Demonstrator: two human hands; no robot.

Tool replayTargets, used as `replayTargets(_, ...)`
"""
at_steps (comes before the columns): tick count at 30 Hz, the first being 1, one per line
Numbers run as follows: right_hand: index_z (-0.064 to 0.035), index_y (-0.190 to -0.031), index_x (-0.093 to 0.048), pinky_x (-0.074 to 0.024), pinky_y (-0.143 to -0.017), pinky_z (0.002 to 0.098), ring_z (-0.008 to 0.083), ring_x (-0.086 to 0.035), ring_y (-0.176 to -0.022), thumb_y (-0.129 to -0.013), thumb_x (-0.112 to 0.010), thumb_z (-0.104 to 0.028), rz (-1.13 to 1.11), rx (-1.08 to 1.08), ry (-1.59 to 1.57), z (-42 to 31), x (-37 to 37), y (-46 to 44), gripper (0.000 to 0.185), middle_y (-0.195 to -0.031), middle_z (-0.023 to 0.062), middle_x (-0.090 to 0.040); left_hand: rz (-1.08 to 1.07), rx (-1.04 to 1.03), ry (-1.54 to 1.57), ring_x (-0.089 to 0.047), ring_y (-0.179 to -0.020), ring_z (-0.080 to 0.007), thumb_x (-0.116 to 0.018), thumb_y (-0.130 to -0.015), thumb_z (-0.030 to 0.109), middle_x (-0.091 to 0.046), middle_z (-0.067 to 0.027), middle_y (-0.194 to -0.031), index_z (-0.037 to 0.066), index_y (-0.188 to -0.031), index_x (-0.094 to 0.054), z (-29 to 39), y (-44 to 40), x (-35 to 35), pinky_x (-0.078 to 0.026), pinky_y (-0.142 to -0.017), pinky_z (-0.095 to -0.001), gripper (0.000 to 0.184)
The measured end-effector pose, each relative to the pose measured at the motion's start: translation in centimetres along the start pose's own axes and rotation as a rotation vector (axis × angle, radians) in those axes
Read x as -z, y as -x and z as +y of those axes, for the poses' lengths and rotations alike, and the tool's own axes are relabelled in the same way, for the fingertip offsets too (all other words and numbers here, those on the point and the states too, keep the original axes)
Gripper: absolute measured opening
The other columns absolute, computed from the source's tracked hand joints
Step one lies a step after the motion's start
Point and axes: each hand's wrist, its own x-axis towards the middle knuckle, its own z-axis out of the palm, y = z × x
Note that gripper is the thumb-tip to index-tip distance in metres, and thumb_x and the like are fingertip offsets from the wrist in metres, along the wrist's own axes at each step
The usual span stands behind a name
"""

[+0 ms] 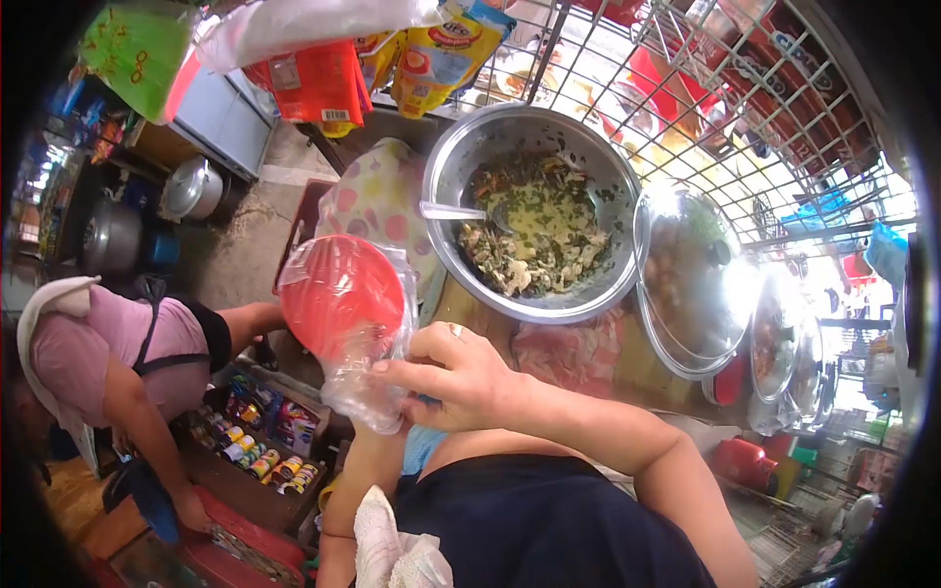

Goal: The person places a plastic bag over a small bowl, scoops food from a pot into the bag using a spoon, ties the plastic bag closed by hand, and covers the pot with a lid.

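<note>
Head view: my right hand point(446, 377) pinches slick-looking plastic point(392, 279) around the light-looking red plate point(338, 289) beyond, best rim-held; left hand point(365, 377) obscured, grip unclear.

The plate point(343, 294) in the plastic bag point(365, 390) is left of the right hand point(456, 380); before this hand stands the bowl point(529, 125), on the bench point(643, 370)

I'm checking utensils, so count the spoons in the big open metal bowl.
1: the spoon, handle over the left rim of the metal bowl. Food may hide others.
</note>
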Motion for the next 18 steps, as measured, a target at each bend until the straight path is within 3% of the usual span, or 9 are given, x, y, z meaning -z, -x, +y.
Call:
replayTargets(6, -0.0132, -0.093, -0.068, -0.0505, -0.059, 0.0355, 0.0232, -0.061, -0.069, -0.073, -0.074, -0.011, -0.138, 0.132, -0.04, -0.1, 0.7, -1.9, 0.021, -0.083, 0.0043, -0.057, 0.076, -0.117, 0.056, -0.065, -0.097, -0.0199, -0.047, -0.106, 0.023, -0.064, -0.0087, -0.114, 0.006, -0.132, -0.056, 2.6, -6.3, 1.9, -0.054, -0.084, -0.0313, 0.032)
replayTargets(8, -0.012, -0.097, -0.069, -0.0528, -0.063, 0.0399, 0.0266, -0.064, -0.076, -0.076, -0.069, -0.008, -0.224, -0.036, 0.241, 2.1, 1.8, -3.9, 0.021, -0.092, 0.0092, -0.059, 0.028, -0.13, 0.036, -0.065, -0.098, -0.0201, -0.048, -0.106, 0.023, -0.064, -0.0088, -0.115, 0.006, -0.132, -0.056, 4.5, -10.4, 2.8, -0.054, -0.085, -0.0317, 0.032)
replayTargets(10, -0.0132, -0.109, -0.072, -0.0566, -0.076, 0.044, 0.0349, -0.067, -0.093, -0.08, -0.062, -0.004, -0.081, -0.263, 0.509, 5.0, 3.4, -7.2, 0.032, -0.119, 0.017, -0.061, -0.035, -0.087, 0.05, -0.065, -0.099, -0.0203, -0.048, -0.105, 0.023, -0.063, -0.0089, -0.116, 0.006, -0.133, -0.055, 6.1, -14.0, 3.5, -0.054, -0.086, -0.032, 0.033)
replayTargets(12, -0.0106, -0.113, -0.07, -0.0555, -0.085, 0.0441, 0.0378, -0.065, -0.102, -0.082, -0.059, -0.004, -0.292, -0.325, 0.584, 9.5, 3.1, -7.2, 0.034, -0.133, 0.0165, -0.055, -0.104, -0.022, 0.062, -0.065, -0.1, -0.0205, -0.048, -0.105, 0.023, -0.063, -0.009, -0.116, 0.006, -0.133, -0.055, 7.2, -16.2, 4.5, -0.054, -0.086, -0.0323, 0.033)
replayTargets(15, -0.0106, -0.109, -0.07, -0.0543, -0.088, 0.0427, 0.0357, -0.065, -0.103, -0.083, -0.059, -0.004, -0.455, -0.349, 0.641, 10.7, 3.4, -8.4, 0.028, -0.122, 0.0126, -0.061, -0.173, 0.078, 0.076, -0.064, -0.101, -0.0208, -0.049, -0.105, 0.023, -0.063, -0.0092, -0.117, 0.006, -0.134, -0.054, 8.1, -17.8, 6.4, -0.053, -0.087, -0.0328, 0.034)
replayTargets(16, -0.01, -0.1, -0.069, -0.0546, -0.086, 0.0426, 0.033, -0.065, -0.101, -0.084, -0.062, -0.008, -0.44, -0.4, 0.598, 10.3, 4.2, -8.9, 0.018, -0.108, 0.0108, -0.064, -0.189, 0.113, 0.081, -0.064, -0.101, -0.0209, -0.049, -0.105, 0.023, -0.063, -0.0092, -0.118, 0.006, -0.134, -0.054, 8.1, -18.0, 6.9, -0.053, -0.087, -0.033, 0.034)
replayTargets(18, -0.0096, -0.094, -0.067, -0.0545, -0.085, 0.0423, 0.0314, -0.066, -0.099, -0.084, -0.065, -0.013, -0.528, -0.468, 0.749, 9.7, 6.5, -9.1, 0.011, -0.097, 0.0096, -0.064, -0.214, 0.178, 0.08, -0.064, -0.102, -0.0211, -0.049, -0.105, 0.024, -0.062, -0.0094, -0.118, 0.006, -0.134, -0.054, 7.8, -18.3, 7.6, -0.053, -0.088, -0.0333, 0.034)
